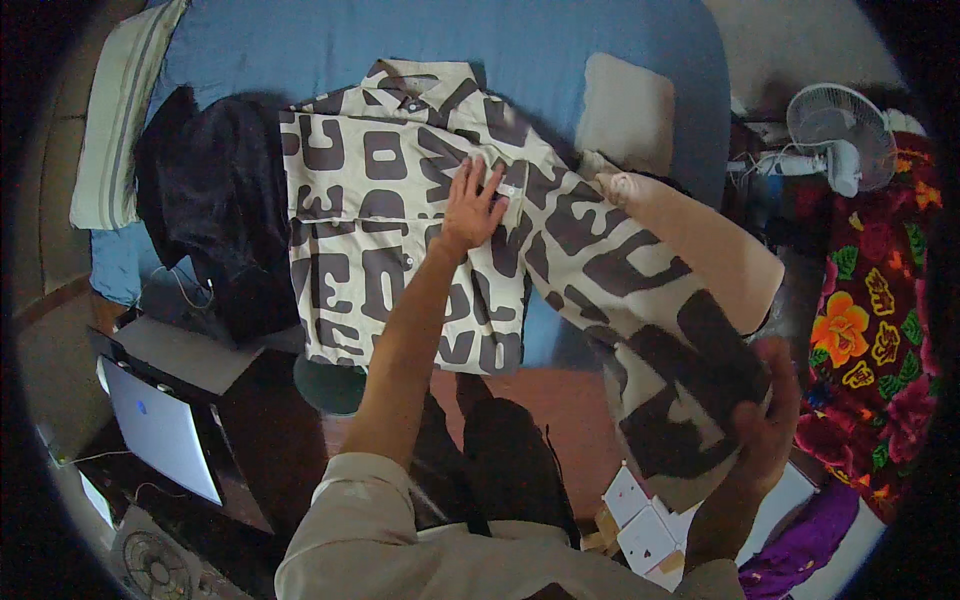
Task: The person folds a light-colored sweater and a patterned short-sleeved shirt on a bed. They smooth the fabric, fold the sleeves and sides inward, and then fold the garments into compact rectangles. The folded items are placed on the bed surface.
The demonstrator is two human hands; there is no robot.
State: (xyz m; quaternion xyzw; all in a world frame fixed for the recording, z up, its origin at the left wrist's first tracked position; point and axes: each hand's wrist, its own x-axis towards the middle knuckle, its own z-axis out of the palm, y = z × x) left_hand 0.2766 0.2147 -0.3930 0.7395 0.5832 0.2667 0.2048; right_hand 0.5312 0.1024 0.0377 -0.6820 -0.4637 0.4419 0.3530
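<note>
A cream long-sleeved shirt [465,315] with dark grey letter-like shapes lies spread before me on a blue-covered bed [525,45]. Its collar [420,86] points away from me, and one sleeve [337,169] is laid across the front. Flat on the chest, beside the sleeve's buttoned cuff [510,191], rests my left hand [476,206] with its fingers apart. The other sleeve [645,300] stretches out to the right, lifted off the bed. My right hand [772,420] grips its cuff end, partly blurred, and the fingertips are hidden behind the fabric.
Black cloth [217,195] lies left of the shirt, near a striped pillow [120,112]. A beige cushion [630,105] and a tan padded object [697,240] sit right. A laptop [161,427], a white fan [840,135] and a flowered blanket [870,337] flank me.
</note>
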